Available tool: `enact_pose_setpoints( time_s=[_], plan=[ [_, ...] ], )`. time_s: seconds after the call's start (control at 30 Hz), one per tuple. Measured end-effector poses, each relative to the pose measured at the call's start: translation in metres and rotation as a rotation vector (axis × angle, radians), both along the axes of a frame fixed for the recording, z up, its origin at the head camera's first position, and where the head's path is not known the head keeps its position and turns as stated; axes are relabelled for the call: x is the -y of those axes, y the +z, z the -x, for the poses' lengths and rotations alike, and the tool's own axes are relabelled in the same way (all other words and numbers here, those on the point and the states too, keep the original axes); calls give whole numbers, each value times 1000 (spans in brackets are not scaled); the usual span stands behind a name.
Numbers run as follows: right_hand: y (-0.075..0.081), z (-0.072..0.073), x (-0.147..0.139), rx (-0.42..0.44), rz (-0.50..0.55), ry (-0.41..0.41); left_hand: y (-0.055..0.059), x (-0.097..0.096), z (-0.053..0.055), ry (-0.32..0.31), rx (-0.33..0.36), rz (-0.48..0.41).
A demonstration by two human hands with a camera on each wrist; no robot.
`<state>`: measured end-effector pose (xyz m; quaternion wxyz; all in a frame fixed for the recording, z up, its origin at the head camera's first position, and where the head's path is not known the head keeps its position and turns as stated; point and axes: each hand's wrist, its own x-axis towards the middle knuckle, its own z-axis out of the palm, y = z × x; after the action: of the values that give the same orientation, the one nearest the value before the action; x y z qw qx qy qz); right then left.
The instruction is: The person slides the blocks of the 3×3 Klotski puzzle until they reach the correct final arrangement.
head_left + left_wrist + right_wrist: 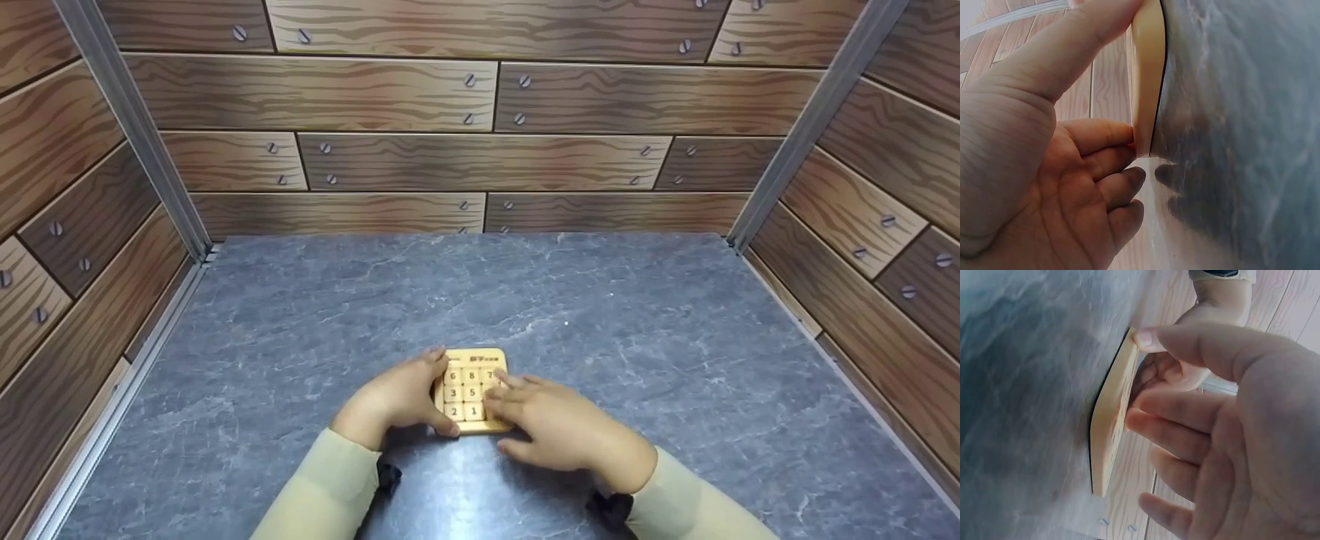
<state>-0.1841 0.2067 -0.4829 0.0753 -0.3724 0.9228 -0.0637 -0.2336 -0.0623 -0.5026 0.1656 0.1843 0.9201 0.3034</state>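
A yellow number sliding puzzle point(472, 392) lies flat on the tabletop, its tiles reading 6, 8, 7 in the top row, 3 and 5 in the middle, 2 and 1 at the bottom. My left hand point(401, 390) grips the puzzle's left side, thumb at the near corner and fingers at the far one. Over the right column, fingertips of my right hand point(559, 427) touch the tiles with the fingers extended, hiding part of that column. The right wrist view shows the puzzle's side edge point(1107, 433) below those fingers.
A grey marbled tabletop point(375, 300) spreads around the puzzle. Walls with a wood-plank print point(397, 97) enclose it at the back and both sides, with metal posts point(806, 120) at the back corners.
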Motion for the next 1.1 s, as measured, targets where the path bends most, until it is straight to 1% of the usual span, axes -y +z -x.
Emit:
enact_pose_setpoints(
  time_s=[0.07,0.3,0.57,0.73,0.87,0.97,1.1],
  plan=[
    [-1,3,-1,-5,7,-20,0,0,0,-1,-4,-2],
    [-7,9,-5,46,-26,-47,1,-1,0,-3,-5,12],
    [0,3,-4,89,-47,-33,3,-2,-1,-7,-7,11],
    [3,0,-3,109,-52,-26,1,-1,-1,-10,-7,12],
    [4,1,-4,95,-39,-11,1,-1,-1,-4,-1,16],
    [3,4,-5,64,-20,8,0,-1,0,0,3,18],
    [0,10,-7,44,44,-14,1,-1,0,2,6,26]
  ],
)
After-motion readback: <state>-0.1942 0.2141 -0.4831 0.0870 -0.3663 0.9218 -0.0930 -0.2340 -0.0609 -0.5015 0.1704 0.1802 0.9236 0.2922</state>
